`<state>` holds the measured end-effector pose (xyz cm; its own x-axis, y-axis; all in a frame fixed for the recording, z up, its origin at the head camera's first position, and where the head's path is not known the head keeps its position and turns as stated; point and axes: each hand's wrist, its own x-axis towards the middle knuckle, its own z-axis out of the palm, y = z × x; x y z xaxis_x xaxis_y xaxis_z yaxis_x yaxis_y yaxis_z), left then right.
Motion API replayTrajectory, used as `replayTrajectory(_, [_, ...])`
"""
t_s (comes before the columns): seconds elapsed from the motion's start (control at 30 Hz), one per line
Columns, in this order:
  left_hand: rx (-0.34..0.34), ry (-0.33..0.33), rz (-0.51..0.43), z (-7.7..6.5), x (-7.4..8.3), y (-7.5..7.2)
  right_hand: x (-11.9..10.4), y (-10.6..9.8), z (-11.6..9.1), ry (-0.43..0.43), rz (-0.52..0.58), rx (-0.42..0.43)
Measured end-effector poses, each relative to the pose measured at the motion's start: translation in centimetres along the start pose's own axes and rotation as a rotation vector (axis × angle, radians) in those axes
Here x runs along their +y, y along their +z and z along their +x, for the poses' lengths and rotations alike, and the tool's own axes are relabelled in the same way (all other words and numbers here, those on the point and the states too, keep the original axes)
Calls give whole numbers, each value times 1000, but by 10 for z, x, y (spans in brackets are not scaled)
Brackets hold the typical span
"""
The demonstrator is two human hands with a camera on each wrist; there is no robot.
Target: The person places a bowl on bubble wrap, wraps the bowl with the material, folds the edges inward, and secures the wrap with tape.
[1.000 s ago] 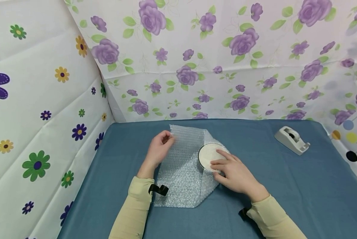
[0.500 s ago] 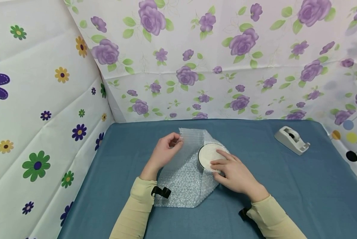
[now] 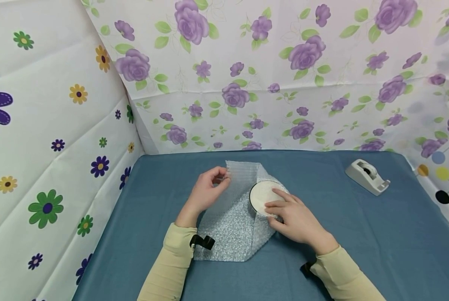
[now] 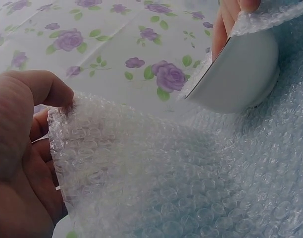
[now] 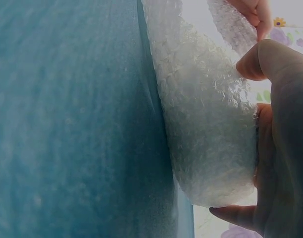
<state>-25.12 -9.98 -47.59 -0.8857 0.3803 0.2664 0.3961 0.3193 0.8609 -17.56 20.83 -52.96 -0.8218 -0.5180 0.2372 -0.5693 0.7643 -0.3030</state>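
Note:
A white bowl with a dark rim stands upright on a sheet of clear bubble wrap, part of which is folded up over its right side. My right hand reaches over that side, fingers inside the rim, holding the folded wrap against the bowl. In the right wrist view the wrap covers the outside of the bowl. My left hand pinches the wrap's far left corner between thumb and fingers and holds it lifted, as the left wrist view shows with the raised bubble sheet.
A white tape dispenser stands at the back right of the blue-covered table. Floral cloth hangs behind the table, and another patterned cloth borders its left side.
My left hand has moved slightly to the right, bringing the lifted corner of bubble wrap toward the bowl, and then held nearly still. The right hand and the bowl have stayed in place.

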Motion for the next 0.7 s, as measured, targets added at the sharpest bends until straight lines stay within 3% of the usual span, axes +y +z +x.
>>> replayTrajectory(0.7, [-57,71,-26,-1,4,8,-1,0,0,-3,-13,8])
